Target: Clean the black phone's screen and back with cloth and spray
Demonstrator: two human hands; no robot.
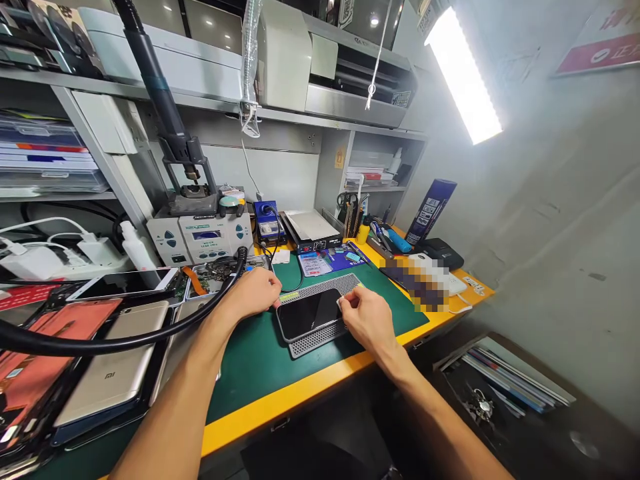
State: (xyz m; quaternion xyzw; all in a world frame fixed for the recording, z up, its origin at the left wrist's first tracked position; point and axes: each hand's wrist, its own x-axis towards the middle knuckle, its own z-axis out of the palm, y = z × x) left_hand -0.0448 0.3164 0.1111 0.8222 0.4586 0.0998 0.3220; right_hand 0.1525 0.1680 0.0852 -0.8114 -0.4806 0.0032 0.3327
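1. Left hand (256, 291): fingers curled in, narrow, at the phone's ten o'clock edge; grip cannot be told.
2. Right hand (371, 319): thumb and fingers bunched narrowly at the phone's two o'clock corner, small whitish bit at the tips; whether pinched, cannot tell.
3. Phone (307, 317): glossy, dark, rounded rectangle, lying on a grey perforated plate (316, 341), mid-table.
4. Beneath: smooth green mat (265, 375); yellow table (300, 394) edge at six.
5. Nine o'clock: ribless black hose (125, 346), curving.
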